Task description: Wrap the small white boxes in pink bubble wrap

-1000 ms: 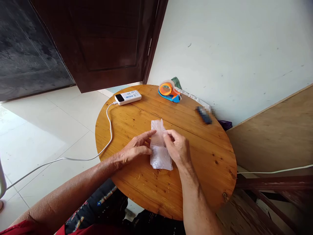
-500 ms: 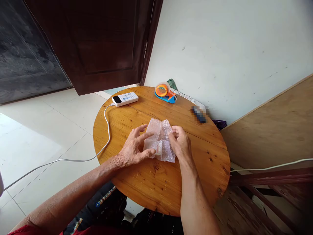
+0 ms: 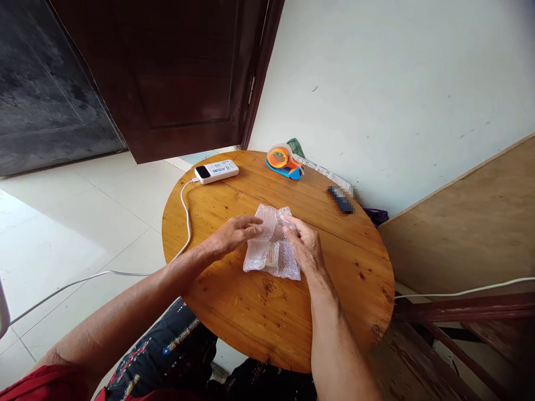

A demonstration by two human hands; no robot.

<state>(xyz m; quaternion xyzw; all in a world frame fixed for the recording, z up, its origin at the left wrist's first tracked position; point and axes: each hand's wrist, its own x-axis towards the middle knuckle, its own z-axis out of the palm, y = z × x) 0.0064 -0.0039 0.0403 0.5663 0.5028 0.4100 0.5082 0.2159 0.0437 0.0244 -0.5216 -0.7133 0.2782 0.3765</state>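
A sheet of bubble wrap (image 3: 256, 257) lies spread and creased on the round wooden table. Near its front edge a small pale box (image 3: 273, 255) with red marks shows through the plastic. My left hand (image 3: 236, 234) reaches over the sheet's left side, fingers stretched forward and apart from the thumb, holding nothing. On the other side my right hand (image 3: 307, 245) is closed on the upper right flap, the plastic pinched between thumb and fingers.
A white device (image 3: 221, 171) with a dark screen trails a white cable (image 3: 186, 214) off the table's left edge. Toward the back stands an orange and blue tape dispenser (image 3: 284, 161). A dark blurred object (image 3: 340, 199) lies at the right rear. The wall (image 3: 376, 83) borders the table behind.
My left hand has lifted off the small box's corner and moved up along the sheet's left side. My right hand has shifted slightly inward on the right flap.
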